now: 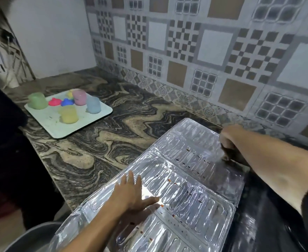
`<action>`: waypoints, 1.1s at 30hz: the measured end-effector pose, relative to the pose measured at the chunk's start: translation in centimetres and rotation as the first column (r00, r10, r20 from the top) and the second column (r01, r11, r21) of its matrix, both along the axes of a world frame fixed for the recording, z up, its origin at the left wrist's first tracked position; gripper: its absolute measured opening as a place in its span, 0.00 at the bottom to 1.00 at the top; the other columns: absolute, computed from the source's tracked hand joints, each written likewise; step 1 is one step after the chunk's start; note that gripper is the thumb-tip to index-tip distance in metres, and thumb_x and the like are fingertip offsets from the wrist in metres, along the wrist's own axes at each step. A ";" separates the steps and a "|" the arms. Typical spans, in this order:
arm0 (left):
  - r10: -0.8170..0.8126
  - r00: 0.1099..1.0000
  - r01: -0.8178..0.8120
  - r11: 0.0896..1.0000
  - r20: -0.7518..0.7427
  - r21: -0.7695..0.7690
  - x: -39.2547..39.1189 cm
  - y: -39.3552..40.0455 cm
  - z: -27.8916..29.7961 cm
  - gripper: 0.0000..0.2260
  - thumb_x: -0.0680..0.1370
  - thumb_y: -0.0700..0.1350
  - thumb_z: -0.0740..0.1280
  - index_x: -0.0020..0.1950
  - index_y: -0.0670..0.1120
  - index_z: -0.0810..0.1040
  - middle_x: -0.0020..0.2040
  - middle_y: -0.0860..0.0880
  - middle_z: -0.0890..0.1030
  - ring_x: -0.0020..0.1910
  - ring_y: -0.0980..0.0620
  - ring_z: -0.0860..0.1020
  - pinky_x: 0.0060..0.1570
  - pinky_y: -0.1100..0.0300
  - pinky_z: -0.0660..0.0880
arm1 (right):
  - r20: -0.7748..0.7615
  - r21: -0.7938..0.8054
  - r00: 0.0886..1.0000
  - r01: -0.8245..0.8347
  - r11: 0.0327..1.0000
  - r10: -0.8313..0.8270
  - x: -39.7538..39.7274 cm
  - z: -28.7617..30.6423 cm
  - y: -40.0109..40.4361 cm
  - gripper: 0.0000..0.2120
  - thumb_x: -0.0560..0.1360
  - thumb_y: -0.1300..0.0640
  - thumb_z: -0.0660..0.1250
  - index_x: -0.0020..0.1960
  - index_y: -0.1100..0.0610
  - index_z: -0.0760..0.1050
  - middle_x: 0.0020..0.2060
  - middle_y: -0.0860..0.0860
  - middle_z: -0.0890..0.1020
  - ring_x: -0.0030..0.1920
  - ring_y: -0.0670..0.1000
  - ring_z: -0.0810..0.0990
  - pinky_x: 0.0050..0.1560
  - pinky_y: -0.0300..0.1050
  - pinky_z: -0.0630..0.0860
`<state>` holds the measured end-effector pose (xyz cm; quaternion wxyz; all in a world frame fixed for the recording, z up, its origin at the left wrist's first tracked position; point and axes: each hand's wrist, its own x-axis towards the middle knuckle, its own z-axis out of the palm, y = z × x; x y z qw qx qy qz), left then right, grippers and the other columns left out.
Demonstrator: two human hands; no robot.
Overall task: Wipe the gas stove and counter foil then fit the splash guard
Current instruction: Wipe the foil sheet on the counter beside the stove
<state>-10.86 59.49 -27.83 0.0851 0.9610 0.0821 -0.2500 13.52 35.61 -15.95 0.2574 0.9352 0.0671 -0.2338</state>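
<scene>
The marbled tabletop point(98, 142) is stretching from the left wall to the patterned tile wall point(213, 51), and its right end is lying hidden under the ribbed foil splash guard point(186, 193). The splash guard is lying flat in folded panels, running from near the tile wall down to the bottom edge, where the frame is cutting it off; dark and reddish crumbs are dotting its grooves. To its right a dark glossy surface, probably the gas stove point(269, 224), is showing only in part, and the right forearm is covering much of it.

At the left edge a dark shape is blocking the view, and it is too blurred to name. A grey rounded rim point(31, 237) is peeking in at the lower left, mostly cut off.

The left hand point(131, 193) is lying flat on the near panel, fingers point(131, 179) straight and spread, pressing the foil down. The right hand point(229, 139) is curling its fingers around a dark cloth point(227, 157) at the far panel's right edge; motion blur is smearing it, so the exact grip is hard to make out.

Well apart, on the tabletop's left part, a pale tray point(62, 128) is carrying pastel cups point(68, 114) and small bright lids.
</scene>
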 end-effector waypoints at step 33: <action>0.043 0.999 -0.042 0.998 -0.002 0.053 -0.5 -0.3 1.9 0.52 0.69 0.75 0.57 0.79 0.44 0.39 0.78 0.39 0.37 0.77 0.37 0.41 0.74 0.40 0.46 | 0.004 0.303 0.939 -0.329 0.894 0.344 -4.1 -2.7 9.4 0.19 0.75 0.63 0.58 0.64 0.53 0.73 0.62 0.54 0.76 0.57 0.58 0.76 0.53 0.50 0.74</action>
